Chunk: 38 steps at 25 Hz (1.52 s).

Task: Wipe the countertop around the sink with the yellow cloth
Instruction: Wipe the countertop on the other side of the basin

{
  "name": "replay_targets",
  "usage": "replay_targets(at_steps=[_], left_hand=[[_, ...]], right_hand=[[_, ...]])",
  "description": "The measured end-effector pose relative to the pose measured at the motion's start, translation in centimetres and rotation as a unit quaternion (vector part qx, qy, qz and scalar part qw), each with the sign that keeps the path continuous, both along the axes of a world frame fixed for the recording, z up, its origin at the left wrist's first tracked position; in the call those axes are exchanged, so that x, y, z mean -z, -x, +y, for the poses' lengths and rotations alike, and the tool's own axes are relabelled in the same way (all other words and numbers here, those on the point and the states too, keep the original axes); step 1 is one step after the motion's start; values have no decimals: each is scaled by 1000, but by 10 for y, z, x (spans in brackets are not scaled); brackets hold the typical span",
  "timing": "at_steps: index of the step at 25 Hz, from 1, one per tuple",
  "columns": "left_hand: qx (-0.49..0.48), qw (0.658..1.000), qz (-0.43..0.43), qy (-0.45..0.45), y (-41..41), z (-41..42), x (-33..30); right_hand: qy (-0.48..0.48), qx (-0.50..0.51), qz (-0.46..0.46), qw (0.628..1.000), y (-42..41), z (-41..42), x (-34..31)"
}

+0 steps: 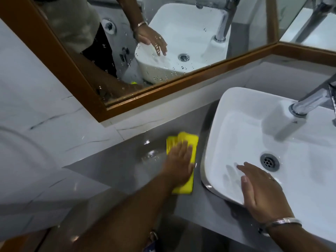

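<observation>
Fingers of the left hand [179, 160] lie flat, pressing the folded yellow cloth [183, 186] on the wet grey bench [116, 166], just left of the white square sink [214, 135]. Its long side runs along the sink. The right hand [261, 193] rests open on the sink rim, farther away.

The grey countertop [112, 166] is wet and glossy. A yellow cloth [183, 186] lies flat on it, just beside the white sink [234, 110].

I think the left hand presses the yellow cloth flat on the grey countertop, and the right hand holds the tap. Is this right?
Not quite. The head view shows the right hand resting on the sink rim, not holding the tap. The left hand does press the yellow cloth flat on the grey countertop.
</observation>
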<state>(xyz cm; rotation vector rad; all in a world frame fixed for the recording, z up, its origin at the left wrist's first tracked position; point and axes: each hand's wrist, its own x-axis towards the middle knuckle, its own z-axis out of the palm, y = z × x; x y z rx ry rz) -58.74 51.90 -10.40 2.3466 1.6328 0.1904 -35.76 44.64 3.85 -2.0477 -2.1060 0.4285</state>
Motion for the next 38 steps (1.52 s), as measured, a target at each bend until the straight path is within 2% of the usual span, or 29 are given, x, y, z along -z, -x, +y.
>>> replay_targets(at_steps=[1,2,4,5,6,7,8,11,13,15,16,17,18,19,20,21,22,23,24,25,26,27,28,29,30,32,35,37,38], left_hand=[[-75,997,1,24,14,21,-2],[-197,980,-8,25,37,24,3],[-437,899,-41,-8,93,-20,15],[-515,856,-45,-9,115,-53,13],[-557,829,-41,16,126,-78,11],[-568,821,-37,35,126,-94,7],[-570,819,-35,65,117,-98,1],[-521,845,-26,117,88,-87,-12],[-416,900,11,129,106,-86,-10],[-312,944,92,53,162,-77,6],[-311,945,97,30,193,-72,9],[-356,930,92,10,215,-69,9],[-399,912,92,-3,221,-72,6],[-399,914,77,-2,206,-77,4],[-357,931,71,-11,178,-83,4],[-258,964,64,-10,142,-95,7],[-113,991,72,-15,109,-110,8],[31,995,84,-35,93,-116,5],[121,988,85,-49,99,-110,4],[130,985,72,-85,116,-96,7],[57,991,76,-93,138,-84,8],[-74,991,79,-73,158,-78,8],[-191,975,88,-70,171,-76,6],[-261,959,92,-55,166,-79,5],[-282,955,93,-14,138,-85,3],[-268,960,50,66,46,-104,-4],[-225,970,-2,94,-76,-134,-17],[-192,966,-3,171,-91,-133,-27],[-172,970,15,169,-82,-135,-30]], right_hand=[[-2,-3,2,1000,0,2,1],[0,-5,5,1000,0,2,2],[5,-8,9,1000,0,0,0],[5,-11,10,1000,1,0,-1],[6,-8,10,1000,0,1,-2],[8,-5,9,1000,1,0,-2],[11,-5,6,1000,3,-1,-3],[15,-10,7,1000,3,1,-1],[20,-12,9,1000,4,0,-1],[21,-16,18,999,3,-1,1],[22,-16,21,999,4,-1,1],[21,-14,20,999,5,-1,1],[18,-13,18,1000,6,-2,1],[15,-13,17,1000,7,-1,0],[11,-14,20,1000,8,-1,-2],[10,-18,21,1000,7,-2,-4],[9,-23,20,999,8,-3,-5],[7,-25,20,999,8,-3,-6],[7,-22,21,1000,8,-3,-6],[4,-17,19,1000,6,-3,-6],[-1,-16,17,1000,4,-3,-4],[-6,-20,16,1000,4,-3,-3],[-10,-24,15,1000,4,-1,-1],[-12,-28,12,999,3,0,1],[-12,-29,12,999,2,0,2],[-15,-27,16,999,-3,-1,4],[-18,-26,27,999,-5,-1,8],[-17,-18,47,999,-7,0,13],[-14,-16,61,998,-8,0,13]])
